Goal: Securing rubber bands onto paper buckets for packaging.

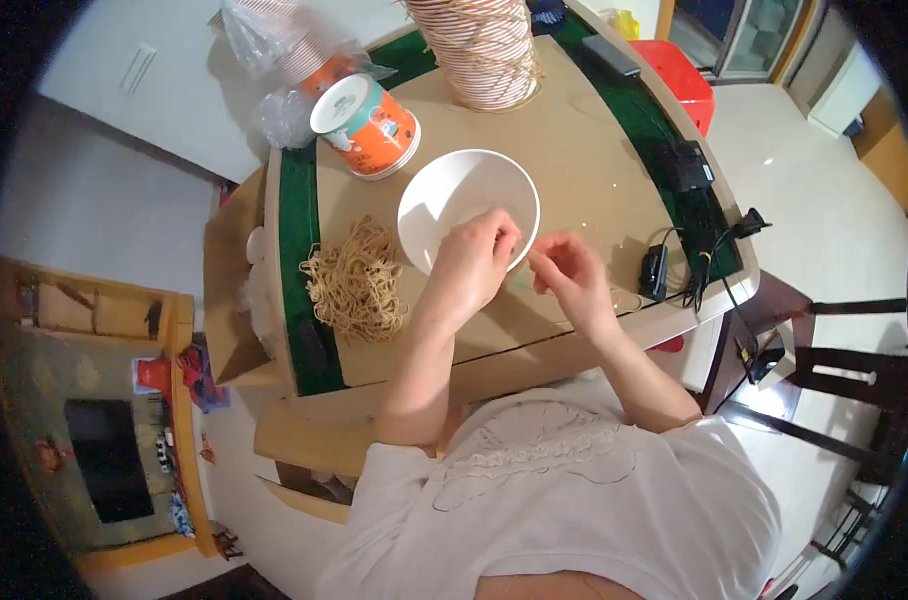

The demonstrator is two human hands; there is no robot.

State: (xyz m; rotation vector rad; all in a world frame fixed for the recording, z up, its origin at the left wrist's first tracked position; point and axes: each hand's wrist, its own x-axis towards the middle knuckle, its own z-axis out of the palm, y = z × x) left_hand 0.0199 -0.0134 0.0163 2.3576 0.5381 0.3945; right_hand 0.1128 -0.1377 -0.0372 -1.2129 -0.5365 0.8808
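Observation:
A white paper bowl (449,205), its open mouth facing up, sits at the middle of the table. Over its near rim my left hand (477,258) is closed, fingertips pinched together by the rim. Just right of the bowl my right hand (574,280) also pinches, thumb against forefinger, close to the left fingertips. What either hand has between its fingers is too small to make out. To the left lies a tangled heap of tan cord (357,285), apart from both hands.
Behind the bowl stand an orange-and-teal paper tub stack (374,135) and a tall striped cup stack (484,55) wound with cord. A plastic bag (284,115) covers more tubs. Black adapters (654,272) and cables lie along the right edge. A red stool (679,80) stands beyond.

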